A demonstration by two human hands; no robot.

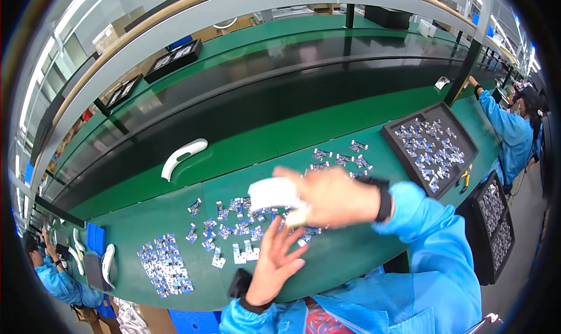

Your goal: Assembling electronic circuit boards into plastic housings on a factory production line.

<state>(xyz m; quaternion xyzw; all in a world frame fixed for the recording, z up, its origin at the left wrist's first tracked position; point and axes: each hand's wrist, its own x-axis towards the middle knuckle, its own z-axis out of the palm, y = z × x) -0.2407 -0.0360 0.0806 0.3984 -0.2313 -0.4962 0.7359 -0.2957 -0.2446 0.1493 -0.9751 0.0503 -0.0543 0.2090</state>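
My right hand (339,199) is closed on a white curved piece (270,194), blurred by motion, above the middle of the green bench. What kind of thing it is cannot be made out. Just below it my left hand (273,270) is raised, palm up and fingers spread, holding nothing. Under and around both hands lie many small blue circuit boards (224,231) with white ends, scattered loosely. To the left, a dense block of similar boards (169,265) lies in close rows. More loose boards (343,159) lie beyond my right hand.
A black tray of boards (390,136) lies at the right, with pliers (465,179) beside it and another black tray (480,229) lower down. A white curved housing (182,156) rests on the far green strip. Co-workers in blue (509,127) sit at both ends. A blue bin (96,238) stands left.
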